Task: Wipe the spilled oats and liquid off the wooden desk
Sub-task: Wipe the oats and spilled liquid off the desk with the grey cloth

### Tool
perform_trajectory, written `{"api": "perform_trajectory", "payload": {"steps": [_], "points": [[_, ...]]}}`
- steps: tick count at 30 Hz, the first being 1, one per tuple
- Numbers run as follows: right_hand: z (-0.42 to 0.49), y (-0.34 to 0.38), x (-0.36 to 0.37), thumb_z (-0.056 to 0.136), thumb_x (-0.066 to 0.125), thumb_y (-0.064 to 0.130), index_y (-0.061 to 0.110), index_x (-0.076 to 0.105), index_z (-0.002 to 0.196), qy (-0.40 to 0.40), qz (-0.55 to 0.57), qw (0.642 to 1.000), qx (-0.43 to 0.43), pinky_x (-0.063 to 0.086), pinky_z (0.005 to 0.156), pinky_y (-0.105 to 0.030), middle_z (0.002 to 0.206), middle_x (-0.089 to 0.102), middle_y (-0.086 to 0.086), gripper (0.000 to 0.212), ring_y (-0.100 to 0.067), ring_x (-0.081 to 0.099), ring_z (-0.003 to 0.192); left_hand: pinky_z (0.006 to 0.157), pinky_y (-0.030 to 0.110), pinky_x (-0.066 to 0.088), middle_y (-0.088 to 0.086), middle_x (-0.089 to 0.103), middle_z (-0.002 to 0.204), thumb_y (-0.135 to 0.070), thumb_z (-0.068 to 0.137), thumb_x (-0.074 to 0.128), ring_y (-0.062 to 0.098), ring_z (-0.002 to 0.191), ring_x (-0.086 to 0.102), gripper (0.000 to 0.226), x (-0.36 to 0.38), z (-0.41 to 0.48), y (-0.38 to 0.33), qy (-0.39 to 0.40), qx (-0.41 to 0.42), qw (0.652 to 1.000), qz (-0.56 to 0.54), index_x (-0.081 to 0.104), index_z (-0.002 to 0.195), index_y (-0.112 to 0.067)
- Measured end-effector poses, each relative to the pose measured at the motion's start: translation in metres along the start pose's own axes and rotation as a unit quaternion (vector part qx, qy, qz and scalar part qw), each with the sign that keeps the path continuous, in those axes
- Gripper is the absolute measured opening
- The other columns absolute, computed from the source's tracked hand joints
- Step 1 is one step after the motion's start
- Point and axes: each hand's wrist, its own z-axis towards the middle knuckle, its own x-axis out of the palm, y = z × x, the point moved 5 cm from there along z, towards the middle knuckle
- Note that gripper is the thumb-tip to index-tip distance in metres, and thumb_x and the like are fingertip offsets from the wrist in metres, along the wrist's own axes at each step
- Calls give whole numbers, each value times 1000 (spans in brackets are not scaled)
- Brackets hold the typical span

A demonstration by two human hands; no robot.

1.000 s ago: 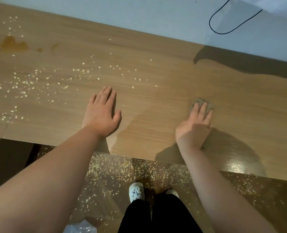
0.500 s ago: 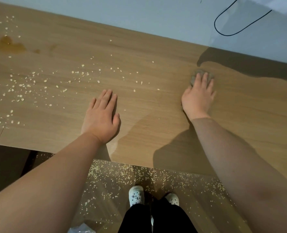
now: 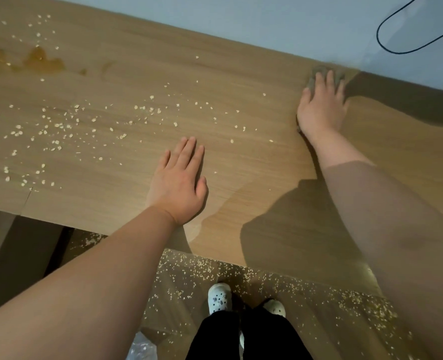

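The wooden desk point(image 3: 254, 81) fills the upper view. Pale oat flakes point(image 3: 56, 128) lie scattered over its left half, and a brown puddle of liquid point(image 3: 40, 61) sits at the far left. My right hand point(image 3: 321, 107) presses flat, fingers straight, on a small grey-brown cloth point(image 3: 319, 70) at the desk's far edge by the wall; only the cloth's far end shows past my fingertips. My left hand point(image 3: 180, 183) rests flat and open on the desk near its front edge, holding nothing. A damp, darker patch point(image 3: 254, 203) spreads between my hands.
A light wall point(image 3: 267, 24) runs along the desk's back edge, with a black cable point(image 3: 386, 45) looping at the upper right. Below the front edge, a clear sheet on the floor point(image 3: 189, 279) carries many fallen oats around my white shoes point(image 3: 219, 297).
My right hand has pushed the cloth away from me, from the desk's middle to its far edge by the wall. My left hand has stayed flat in the same spot.
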Motion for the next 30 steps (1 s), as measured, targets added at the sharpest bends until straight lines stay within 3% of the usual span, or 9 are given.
{"api": "perform_trajectory", "payload": {"steps": [2, 7, 13, 16, 19, 23, 25, 28, 30], "points": [[-1, 15, 4, 103, 23, 39, 22, 26, 154, -2, 2, 999, -37, 13, 120, -51, 164, 14, 0, 54, -26, 9, 150, 122, 39, 1, 6, 8, 164, -43, 89, 15, 19, 151, 0, 73, 1, 0, 1, -2, -2, 1000, -3, 18, 156, -13], [-63, 14, 8, 105, 29, 26, 18, 32, 152, 30, -8, 973, -227, 13, 121, -49, 162, 22, -4, 47, -27, 14, 149, 122, 41, 4, 7, 10, 163, -43, 88, 16, 21, 151, 3, 74, -2, -1, 0, 3, -1, 1000, -14, 20, 155, -12], [21, 18, 3, 104, 25, 25, 14, 34, 150, -19, 14, 987, -162, 16, 120, -52, 161, 24, -8, 49, -32, 17, 148, 122, 41, 3, 7, 10, 164, -42, 89, 18, 21, 151, 3, 72, -1, 0, 0, 5, -1, 1000, -12, 21, 155, -13], [33, 42, 10, 103, 28, 20, 14, 33, 151, 1, -20, 979, -200, 16, 119, -52, 161, 22, -9, 49, -34, 16, 148, 121, 41, 5, 8, 13, 163, -42, 88, 18, 22, 151, 5, 73, -1, 0, 0, 0, 1, 1000, -16, 23, 155, -12], [-2, 60, 9, 101, 36, 13, 16, 35, 150, 53, -26, 939, -339, 18, 119, -55, 161, 23, -8, 49, -33, 16, 148, 121, 41, 5, 8, 14, 163, -41, 88, 19, 22, 151, 7, 73, -1, 0, 0, -2, 3, 1000, -16, 24, 154, -11], [-61, 44, 11, 102, 37, 16, 22, 30, 151, 129, -53, 874, -466, 5, 121, -49, 161, 17, 0, 50, -18, 4, 148, 121, 41, 5, 8, 15, 163, -41, 88, 20, 22, 151, 8, 73, 0, 0, 0, -5, 3, 1000, -15, 26, 154, -11], [-46, 29, 5, 101, 37, 11, 21, 35, 149, 121, -31, 884, -450, 6, 121, -51, 159, 23, 0, 49, -20, 10, 149, 121, 41, 5, 8, 15, 163, -41, 88, 19, 22, 151, 8, 73, 0, 0, 0, -6, 3, 1000, -19, 26, 154, -11], [6, 15, -2, 101, 33, 9, 19, 38, 148, 69, 11, 945, -320, 16, 119, -56, 159, 28, -5, 48, -29, 19, 148, 121, 41, 4, 8, 15, 163, -41, 88, 19, 22, 151, 7, 73, 0, 0, 0, -5, 4, 1000, -19, 25, 154, -12], [12, 23, -2, 101, 34, 10, 19, 39, 148, 35, 16, 966, -254, 20, 118, -54, 159, 29, -6, 48, -31, 21, 147, 121, 40, 4, 8, 14, 163, -40, 88, 19, 22, 151, 7, 73, 0, 0, 0, -5, 4, 1000, -17, 24, 155, -12]]}}
